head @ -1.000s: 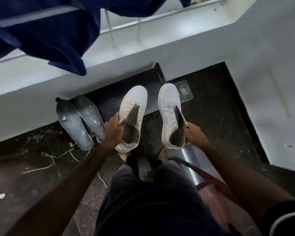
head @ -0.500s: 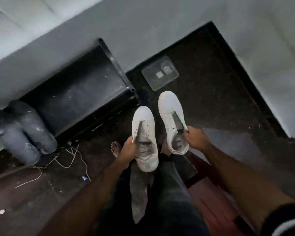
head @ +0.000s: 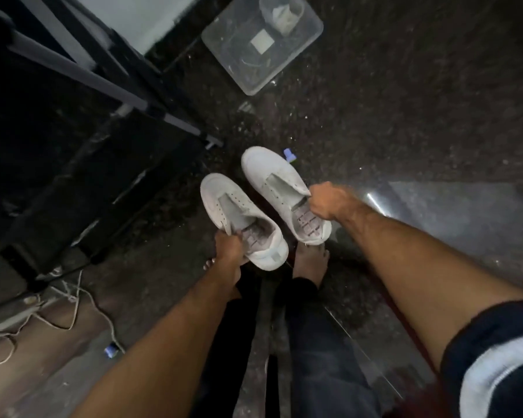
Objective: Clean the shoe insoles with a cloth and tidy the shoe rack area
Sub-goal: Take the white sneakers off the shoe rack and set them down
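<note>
Hands first: your left hand grips one white shoe by the edge of its opening, and your right hand pinches the other shoe the same way, both held low over the dark floor, toes pointing away. The shoe rack stands to your left, a clear plastic lid beyond. You look to be carrying the pair; next, set them down level by the rack. No cloth is in view.
</note>
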A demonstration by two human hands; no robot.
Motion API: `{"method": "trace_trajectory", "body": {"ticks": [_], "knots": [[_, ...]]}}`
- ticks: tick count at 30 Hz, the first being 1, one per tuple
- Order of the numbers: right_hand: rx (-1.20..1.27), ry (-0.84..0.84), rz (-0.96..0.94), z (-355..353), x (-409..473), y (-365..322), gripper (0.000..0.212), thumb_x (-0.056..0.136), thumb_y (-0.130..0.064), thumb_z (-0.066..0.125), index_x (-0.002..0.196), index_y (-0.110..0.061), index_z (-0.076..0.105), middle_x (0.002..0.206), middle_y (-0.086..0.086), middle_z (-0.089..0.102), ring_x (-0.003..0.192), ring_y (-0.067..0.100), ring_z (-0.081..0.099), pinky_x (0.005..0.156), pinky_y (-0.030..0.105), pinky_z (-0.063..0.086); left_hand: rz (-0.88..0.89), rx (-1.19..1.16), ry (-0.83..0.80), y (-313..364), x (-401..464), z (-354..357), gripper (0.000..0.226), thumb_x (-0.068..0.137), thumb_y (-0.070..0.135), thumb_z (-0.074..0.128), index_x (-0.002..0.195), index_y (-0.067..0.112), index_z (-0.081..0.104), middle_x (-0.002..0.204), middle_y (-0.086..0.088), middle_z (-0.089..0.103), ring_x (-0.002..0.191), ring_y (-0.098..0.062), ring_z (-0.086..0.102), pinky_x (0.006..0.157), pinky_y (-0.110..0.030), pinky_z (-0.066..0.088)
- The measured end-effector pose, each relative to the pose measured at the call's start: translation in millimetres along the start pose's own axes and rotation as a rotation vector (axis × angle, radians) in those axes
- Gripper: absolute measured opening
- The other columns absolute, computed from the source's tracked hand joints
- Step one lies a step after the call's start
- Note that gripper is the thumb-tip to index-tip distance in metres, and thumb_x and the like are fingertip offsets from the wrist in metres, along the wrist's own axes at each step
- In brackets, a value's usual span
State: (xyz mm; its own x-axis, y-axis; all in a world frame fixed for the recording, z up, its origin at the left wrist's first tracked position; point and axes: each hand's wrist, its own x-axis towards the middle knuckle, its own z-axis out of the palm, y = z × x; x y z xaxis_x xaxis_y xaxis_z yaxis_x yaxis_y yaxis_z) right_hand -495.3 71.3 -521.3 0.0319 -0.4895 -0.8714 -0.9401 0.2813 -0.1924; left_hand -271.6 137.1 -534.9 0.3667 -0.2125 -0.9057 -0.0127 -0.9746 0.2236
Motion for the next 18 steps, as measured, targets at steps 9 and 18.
{"method": "trace_trajectory", "body": {"ticks": [9, 18], "knots": [[-0.038, 0.083, -0.077, 41.4, 91.5, -19.5, 0.034, 0.096, -0.016, 0.046, 0.123, -0.007, 0.065, 0.134, 0.017, 0.064, 0.122, 0.036, 0.063, 0.097, 0.043, 0.050, 0.157, 0.153, 0.087, -19.6, 96.5, 20.6, 0.047, 0.104, 0.021, 0.048, 0.148, 0.010, 0.036, 0.144, -0.016, 0.051, 0.129, -0.035, 0.055, 0.102, -0.042, 0.050], [-0.100, 0.123, -0.119, 50.9, 99.6, -23.1, 0.040, 0.099, -0.019, 0.048, 0.136, -0.007, 0.049, 0.137, 0.019, 0.060, 0.122, 0.041, 0.060, 0.098, 0.047, 0.049, 0.211, 0.313, 0.045, -0.7, 116.8, 20.2, 0.068, 0.092, 0.008, 0.064, 0.151, 0.008, 0.031, 0.146, -0.018, 0.049, 0.130, -0.036, 0.053, 0.104, -0.041, 0.048]]}}
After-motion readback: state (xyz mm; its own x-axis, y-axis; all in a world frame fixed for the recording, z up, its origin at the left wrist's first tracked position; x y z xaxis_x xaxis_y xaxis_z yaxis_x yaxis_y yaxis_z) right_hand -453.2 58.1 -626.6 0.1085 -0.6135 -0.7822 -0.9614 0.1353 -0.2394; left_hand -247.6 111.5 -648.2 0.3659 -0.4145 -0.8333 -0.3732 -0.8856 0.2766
